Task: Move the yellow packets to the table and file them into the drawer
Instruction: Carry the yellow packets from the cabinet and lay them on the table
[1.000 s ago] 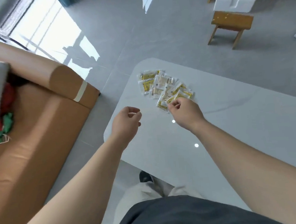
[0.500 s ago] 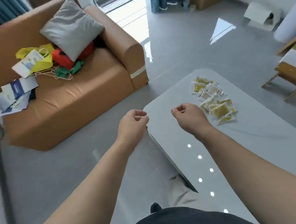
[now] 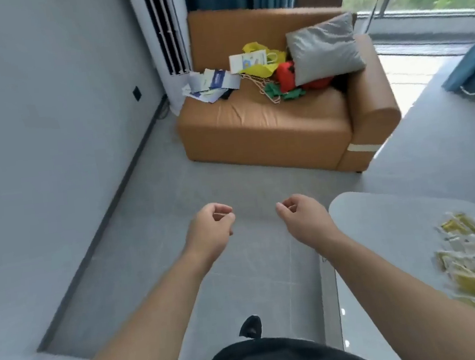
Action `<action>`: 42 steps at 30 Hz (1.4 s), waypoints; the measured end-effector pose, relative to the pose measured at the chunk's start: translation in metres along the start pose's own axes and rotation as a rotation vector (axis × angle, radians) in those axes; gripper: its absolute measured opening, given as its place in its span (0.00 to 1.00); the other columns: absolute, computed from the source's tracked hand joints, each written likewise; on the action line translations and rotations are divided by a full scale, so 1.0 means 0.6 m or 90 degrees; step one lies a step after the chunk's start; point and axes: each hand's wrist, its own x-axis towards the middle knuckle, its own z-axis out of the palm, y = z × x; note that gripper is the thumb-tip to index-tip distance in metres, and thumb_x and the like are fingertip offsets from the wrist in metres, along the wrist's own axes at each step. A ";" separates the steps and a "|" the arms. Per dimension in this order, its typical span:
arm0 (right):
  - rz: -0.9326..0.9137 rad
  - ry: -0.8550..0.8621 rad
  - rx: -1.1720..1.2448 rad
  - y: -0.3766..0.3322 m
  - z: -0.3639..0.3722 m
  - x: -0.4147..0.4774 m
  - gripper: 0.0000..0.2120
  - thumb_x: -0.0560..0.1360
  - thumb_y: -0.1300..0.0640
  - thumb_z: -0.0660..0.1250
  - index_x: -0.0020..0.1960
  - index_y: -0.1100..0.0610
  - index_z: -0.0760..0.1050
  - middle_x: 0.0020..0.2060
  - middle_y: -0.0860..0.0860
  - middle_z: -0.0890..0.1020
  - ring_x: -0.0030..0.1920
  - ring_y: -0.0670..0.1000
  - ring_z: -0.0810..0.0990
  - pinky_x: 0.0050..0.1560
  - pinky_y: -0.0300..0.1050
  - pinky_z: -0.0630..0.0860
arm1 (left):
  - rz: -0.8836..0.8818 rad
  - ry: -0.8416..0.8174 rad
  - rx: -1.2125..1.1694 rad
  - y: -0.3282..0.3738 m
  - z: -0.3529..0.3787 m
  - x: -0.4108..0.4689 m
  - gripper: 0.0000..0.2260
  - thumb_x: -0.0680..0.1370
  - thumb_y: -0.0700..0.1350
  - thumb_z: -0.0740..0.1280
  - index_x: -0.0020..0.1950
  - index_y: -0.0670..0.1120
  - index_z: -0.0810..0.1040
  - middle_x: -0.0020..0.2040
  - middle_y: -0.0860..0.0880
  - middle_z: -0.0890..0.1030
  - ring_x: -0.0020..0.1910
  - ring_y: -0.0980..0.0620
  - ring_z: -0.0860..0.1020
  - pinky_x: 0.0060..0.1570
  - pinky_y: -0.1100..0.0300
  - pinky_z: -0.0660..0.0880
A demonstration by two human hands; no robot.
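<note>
A pile of several yellow and white packets point(image 3: 467, 261) lies on the pale grey table point(image 3: 381, 223) at the right edge of the head view. My left hand point(image 3: 210, 229) and my right hand point(image 3: 303, 217) hang out in front of me over the floor, left of the table. Both have loosely curled fingers and hold nothing. My right forearm crosses the table's near corner. No drawer is in view.
An orange sofa point(image 3: 269, 129) stands ahead, carrying a grey pillow point(image 3: 323, 47), a yellow bag point(image 3: 259, 66), papers point(image 3: 211, 84) and red and green items. A tall white air conditioner point(image 3: 166, 40) stands by the grey wall on the left. Grey floor lies between me and the sofa.
My right hand has left the packet pile and drawn back off the table. My view has swung left, so the sofa is now ahead and the packets sit far right.
</note>
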 end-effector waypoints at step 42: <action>-0.309 -0.529 -0.274 -0.421 0.889 -0.634 0.13 0.83 0.47 0.61 0.57 0.56 0.77 0.50 0.47 0.80 0.51 0.53 0.79 0.54 0.50 0.77 | -0.411 0.516 -0.309 -0.778 -0.720 -0.651 0.04 0.80 0.43 0.67 0.54 0.48 0.79 0.51 0.48 0.82 0.42 0.50 0.84 0.45 0.56 0.76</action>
